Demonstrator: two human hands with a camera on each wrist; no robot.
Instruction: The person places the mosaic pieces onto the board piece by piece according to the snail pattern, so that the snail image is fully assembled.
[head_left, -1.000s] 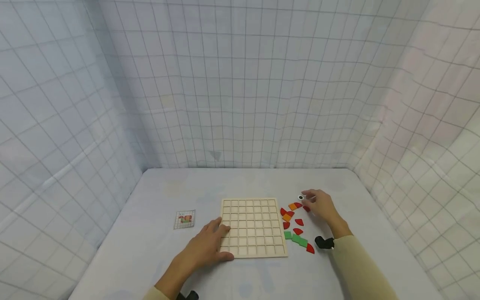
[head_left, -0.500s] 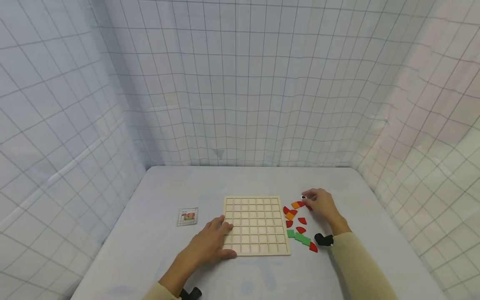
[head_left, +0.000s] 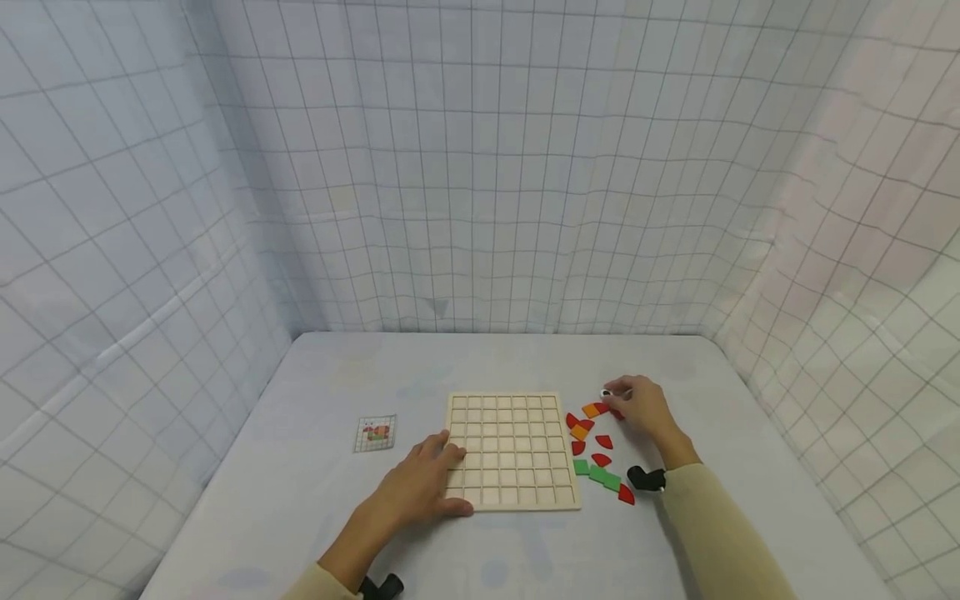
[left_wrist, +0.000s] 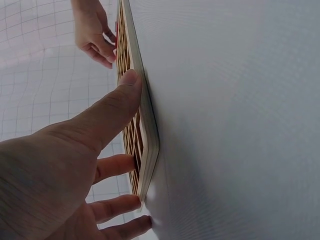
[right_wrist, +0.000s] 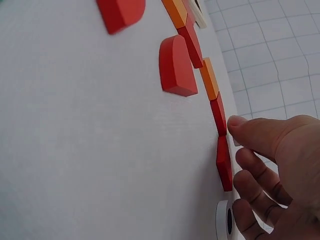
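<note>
My left hand (head_left: 420,486) rests at the near-left part of a pale wooden grid board (head_left: 513,452). In the left wrist view its thumb lies along the board's edge and its fingers are spread. Beyond the board's far right corner, my right hand (head_left: 640,406) pinches a small white disc (head_left: 606,392) with a dark dot. Between thumb and index finger, the right wrist view shows only a sliver of that disc. Below the other fingers stands a second white disc (right_wrist: 223,220) with a dark centre. A red piece (right_wrist: 224,164) sits close by the hand.
Right of the board lie red rounded pieces (head_left: 602,460), orange squares (head_left: 580,432) and green squares (head_left: 597,473). A small picture card (head_left: 375,433) lies on the left of the white table (head_left: 480,362). Grid-patterned curtains (head_left: 480,167) surround the table.
My right fingers have closed in on the white disc, which stood slightly apart from them a second ago. The left hand keeps its place on the board. The head view has shifted slightly.
</note>
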